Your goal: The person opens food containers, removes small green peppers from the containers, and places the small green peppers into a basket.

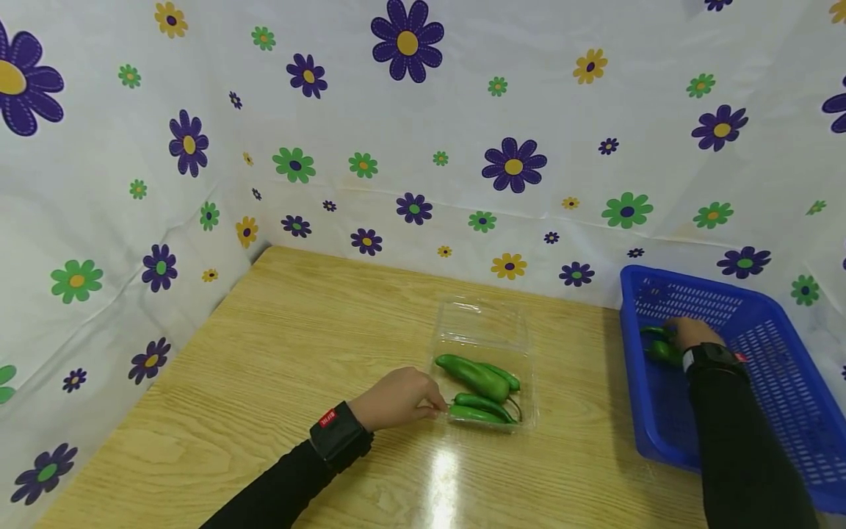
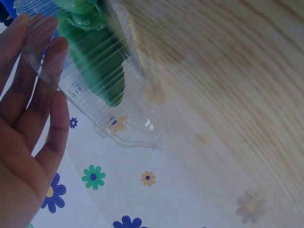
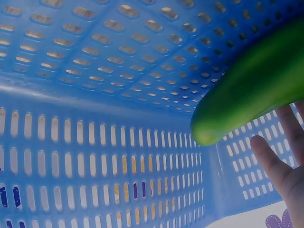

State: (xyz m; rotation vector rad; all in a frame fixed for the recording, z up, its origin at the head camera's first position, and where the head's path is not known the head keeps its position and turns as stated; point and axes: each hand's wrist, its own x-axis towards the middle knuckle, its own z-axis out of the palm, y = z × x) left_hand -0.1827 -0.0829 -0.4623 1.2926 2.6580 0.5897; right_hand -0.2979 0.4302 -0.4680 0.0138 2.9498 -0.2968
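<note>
Several green peppers (image 1: pixel 474 376) lie in an open clear plastic box (image 1: pixel 532 389) on the table. With bent fingers, my left hand (image 1: pixel 399 398) pinches the box's near left edge. The left wrist view shows that hand (image 2: pixel 33 123) against the clear wall, with green peppers (image 2: pixel 92 64) behind the plastic. Inside the blue basket, my right hand (image 1: pixel 697 334) holds a green pepper (image 3: pixel 251 85); the fingers (image 3: pixel 268 154) touch its underside in the right wrist view. More green (image 1: pixel 654 330) shows beside that hand, partly hidden by it.
The blue slotted basket (image 1: pixel 631 367) stands at the right of the wooden table (image 1: pixel 297 330). Its raised rim surrounds my right forearm. Behind the box lies its hinged clear lid (image 1: pixel 479 317), folded back. A flower-print sheet (image 1: pixel 344 95) hangs along the back and left.
</note>
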